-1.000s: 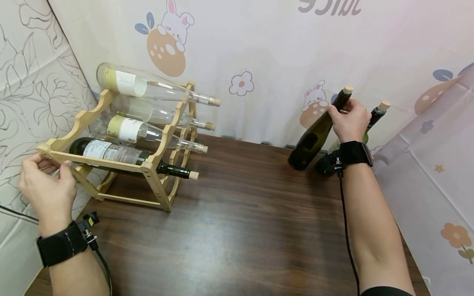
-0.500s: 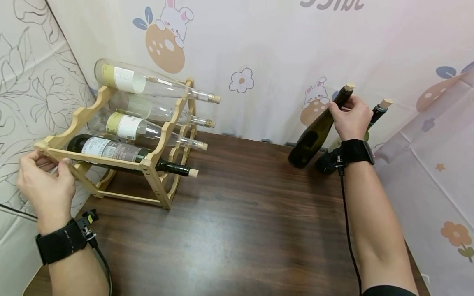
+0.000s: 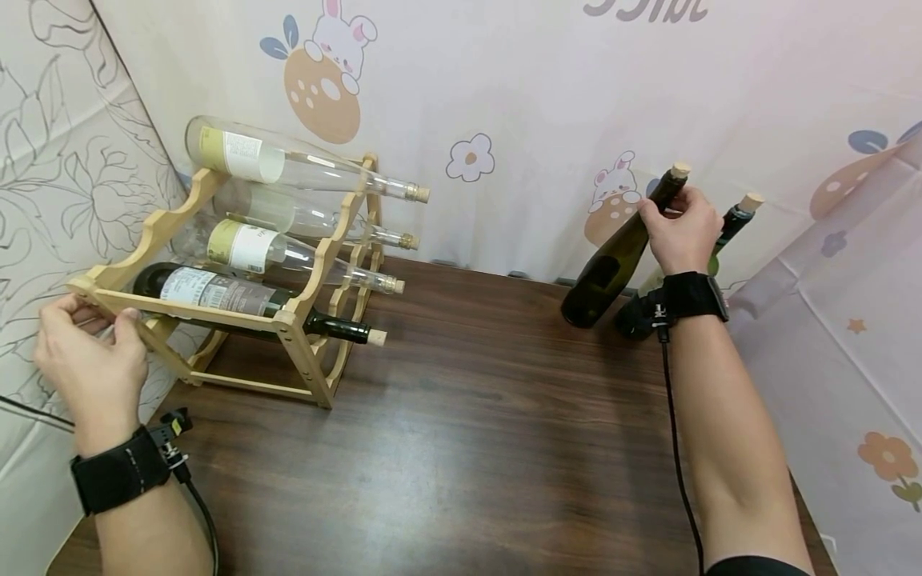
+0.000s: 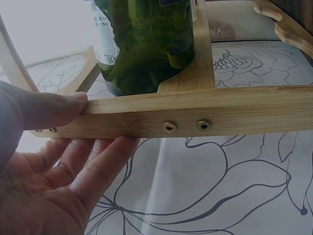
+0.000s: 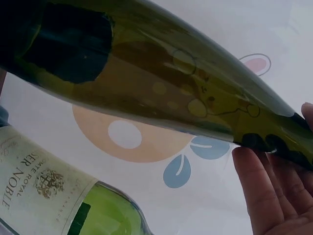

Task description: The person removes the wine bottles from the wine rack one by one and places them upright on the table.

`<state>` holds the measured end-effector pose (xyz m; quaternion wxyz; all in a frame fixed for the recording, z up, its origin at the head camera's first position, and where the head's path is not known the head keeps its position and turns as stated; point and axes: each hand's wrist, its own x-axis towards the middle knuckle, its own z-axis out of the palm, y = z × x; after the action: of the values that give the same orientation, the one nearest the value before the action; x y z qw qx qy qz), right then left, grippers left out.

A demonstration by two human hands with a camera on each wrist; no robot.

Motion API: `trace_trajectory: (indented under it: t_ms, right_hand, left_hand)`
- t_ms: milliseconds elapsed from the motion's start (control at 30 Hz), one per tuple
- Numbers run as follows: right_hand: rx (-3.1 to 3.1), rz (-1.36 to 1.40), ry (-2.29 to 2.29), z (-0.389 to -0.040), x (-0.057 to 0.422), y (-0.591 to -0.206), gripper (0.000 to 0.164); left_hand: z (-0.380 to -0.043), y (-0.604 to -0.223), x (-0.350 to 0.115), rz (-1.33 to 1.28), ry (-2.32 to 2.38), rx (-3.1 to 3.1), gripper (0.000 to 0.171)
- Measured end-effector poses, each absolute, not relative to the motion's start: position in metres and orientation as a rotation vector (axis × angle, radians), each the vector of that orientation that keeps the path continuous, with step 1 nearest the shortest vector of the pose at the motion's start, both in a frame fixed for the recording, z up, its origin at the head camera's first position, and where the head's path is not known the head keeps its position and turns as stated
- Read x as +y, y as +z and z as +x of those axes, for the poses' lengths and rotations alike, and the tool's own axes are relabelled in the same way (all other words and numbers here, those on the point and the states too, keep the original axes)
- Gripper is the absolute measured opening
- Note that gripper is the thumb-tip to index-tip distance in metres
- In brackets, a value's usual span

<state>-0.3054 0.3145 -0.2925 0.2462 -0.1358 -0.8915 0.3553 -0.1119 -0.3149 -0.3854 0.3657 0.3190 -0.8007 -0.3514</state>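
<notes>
Olive-green bottle (image 3: 612, 260), smooth tapering glass

And here on the left, my left hand (image 3: 94, 352) is bare, with a wide, matte black left wristband (image 3: 121, 472) behind it, a thin line of pale dashes crossing the fabric. On its right side sits a small black mount (image 3: 171, 424) with a bright yellow-green patch, then a silvery fitting (image 3: 173, 459) and a chunky black plug feeding a black left cable (image 3: 207, 516) that curves to the near edge. Over to the right, my right hand (image 3: 683, 232) is bare too, and there's the matching black right wristband (image 3: 687, 298), a dark, rounded piece (image 3: 718, 298) at its right side. A metal-collared connector (image 3: 659, 320) on its left meets a slim black right cable (image 3: 673, 432), running nearward, and at the near edge, a black sleeve (image 3: 755, 566)!
</notes>
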Motion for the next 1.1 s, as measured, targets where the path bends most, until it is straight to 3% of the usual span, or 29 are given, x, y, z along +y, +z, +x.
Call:
trace_trajectory:
  t_ms: [1100]
  right_hand:
    - [-2.349, -0.353, 1.096, -0.282, 0.314, -0.307, 0.06]
  left_hand:
    - [-0.11, -0.385, -0.314, 0.821, -0.923, -2.061, 0.04]
